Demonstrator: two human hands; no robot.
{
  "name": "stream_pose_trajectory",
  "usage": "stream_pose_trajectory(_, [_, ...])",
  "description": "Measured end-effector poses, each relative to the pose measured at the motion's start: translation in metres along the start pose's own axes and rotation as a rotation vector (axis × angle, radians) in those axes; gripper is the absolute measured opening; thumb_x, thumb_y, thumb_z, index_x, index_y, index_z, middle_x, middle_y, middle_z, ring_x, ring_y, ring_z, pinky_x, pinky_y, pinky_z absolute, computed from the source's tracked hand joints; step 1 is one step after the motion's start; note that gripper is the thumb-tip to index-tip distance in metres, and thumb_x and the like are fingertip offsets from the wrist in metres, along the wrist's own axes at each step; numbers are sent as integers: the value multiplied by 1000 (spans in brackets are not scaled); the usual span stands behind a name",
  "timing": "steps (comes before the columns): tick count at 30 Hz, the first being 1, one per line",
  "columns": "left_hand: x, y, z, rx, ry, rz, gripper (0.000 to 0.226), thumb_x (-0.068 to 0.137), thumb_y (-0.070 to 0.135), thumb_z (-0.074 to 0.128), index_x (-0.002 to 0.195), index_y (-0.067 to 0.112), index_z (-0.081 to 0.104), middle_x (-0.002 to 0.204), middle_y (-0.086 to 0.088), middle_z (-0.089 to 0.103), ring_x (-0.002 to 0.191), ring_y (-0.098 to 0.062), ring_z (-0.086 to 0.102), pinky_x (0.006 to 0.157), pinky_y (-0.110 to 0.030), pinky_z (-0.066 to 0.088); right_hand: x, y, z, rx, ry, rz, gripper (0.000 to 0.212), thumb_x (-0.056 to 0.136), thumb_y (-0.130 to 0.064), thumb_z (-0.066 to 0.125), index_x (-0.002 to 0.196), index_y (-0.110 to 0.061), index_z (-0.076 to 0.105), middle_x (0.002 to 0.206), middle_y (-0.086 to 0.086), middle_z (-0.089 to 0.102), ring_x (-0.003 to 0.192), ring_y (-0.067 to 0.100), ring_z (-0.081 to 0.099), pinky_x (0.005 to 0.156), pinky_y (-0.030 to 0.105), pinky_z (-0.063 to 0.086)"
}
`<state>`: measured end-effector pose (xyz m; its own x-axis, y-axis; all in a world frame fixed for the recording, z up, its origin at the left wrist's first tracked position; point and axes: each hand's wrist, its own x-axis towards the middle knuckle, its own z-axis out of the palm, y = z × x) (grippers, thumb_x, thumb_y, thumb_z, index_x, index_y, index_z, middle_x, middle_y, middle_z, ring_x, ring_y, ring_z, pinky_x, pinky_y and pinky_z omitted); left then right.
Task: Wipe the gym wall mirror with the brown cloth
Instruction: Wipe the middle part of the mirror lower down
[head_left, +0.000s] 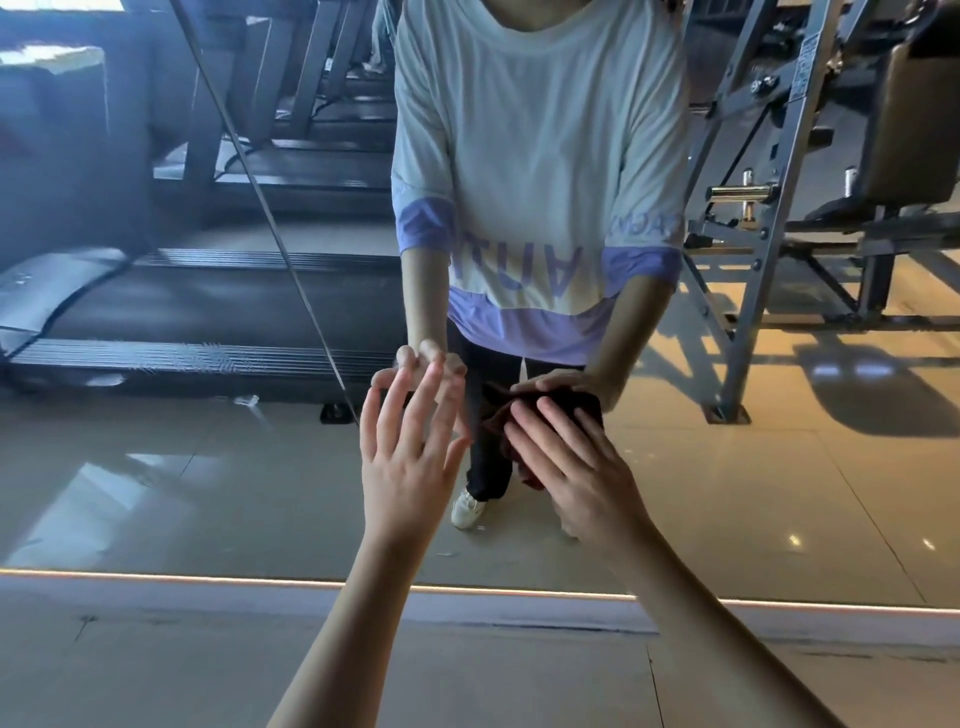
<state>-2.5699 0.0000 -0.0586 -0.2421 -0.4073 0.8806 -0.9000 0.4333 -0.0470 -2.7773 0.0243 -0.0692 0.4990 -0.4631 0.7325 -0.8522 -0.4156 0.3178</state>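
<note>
The wall mirror fills the view down to a lit strip near the floor. Against the glass in the centre, my right hand presses the dark brown cloth with flat, straight fingers; most of the cloth is hidden under the hand. To its left, my left hand has its fingers spread, fingertips at or near the glass, holding nothing. My own reflection in a white and purple shirt stands right behind both hands.
The mirror reflects treadmills on the left and a grey steel weight machine on the right. A seam between mirror panels runs diagonally. Beige floor tiles lie below the mirror's lit bottom edge.
</note>
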Motion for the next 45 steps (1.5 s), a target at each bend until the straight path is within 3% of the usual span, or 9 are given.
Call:
stream_pose_trajectory(5, [-24,-22,-1,50,-28,-40,64,86,20,79,140,11,47,149,-11,38,137,-33,40,108,-57,40,19,-7,-3,108,232,386,37,100,-3,41,135,-8,47,143,10,43,140,26,29,121,40,18])
stream_pose_trajectory(10, [-26,-29,-2,35,-20,-12,62,87,22,78,139,11,48,147,-11,39,137,-31,39,105,-58,42,5,-18,14,-31,-12,-88,39,108,-14,30,145,-14,43,156,0,36,144,22,30,121,38,15])
stream_pose_trajectory(16, [-23,-29,-2,47,21,2,61,82,16,82,134,11,52,141,-10,43,132,-31,42,106,-56,44,35,-19,-1,125,220,302,35,103,-5,37,135,-10,49,145,8,42,141,25,29,120,41,20])
stream_pose_trajectory(18, [-23,-30,-3,43,26,2,59,83,16,81,134,11,52,142,-9,43,132,-30,42,106,-55,44,28,-32,10,83,160,241,36,105,-9,32,138,-11,46,147,6,41,142,25,27,121,40,16])
stream_pose_trajectory(22, [-25,-32,-5,23,-10,-2,58,87,22,79,137,12,51,146,-8,42,133,-29,43,107,-55,42,8,-41,31,-71,-61,-162,40,107,-16,30,145,-15,43,156,1,35,143,20,31,122,38,13])
stream_pose_trajectory(30, [-22,-63,-20,115,-56,-111,73,82,36,75,143,13,41,149,-10,35,138,-35,36,114,-52,31,62,-40,3,134,252,347,35,104,-7,32,136,-8,46,146,10,40,141,26,26,118,42,22])
stream_pose_trajectory(35, [-21,-68,-20,84,-26,-70,66,90,39,71,143,12,43,148,-10,37,137,-33,39,113,-52,34,37,-58,32,-75,-15,-180,51,99,-20,53,148,-14,41,160,0,29,147,20,24,122,38,13])
stream_pose_trajectory(42, [-32,-97,-27,129,-38,-98,72,85,31,76,145,12,40,149,-10,37,142,-26,32,118,-47,26,87,-70,13,155,212,263,39,102,-6,32,138,-12,45,148,6,39,143,24,25,122,39,13])
stream_pose_trajectory(45, [-32,-101,-26,134,-33,-73,75,86,33,77,147,17,36,149,-8,38,143,-23,29,117,-47,29,80,-89,32,90,144,98,38,106,-12,33,141,-15,47,151,1,41,143,21,29,121,38,15])
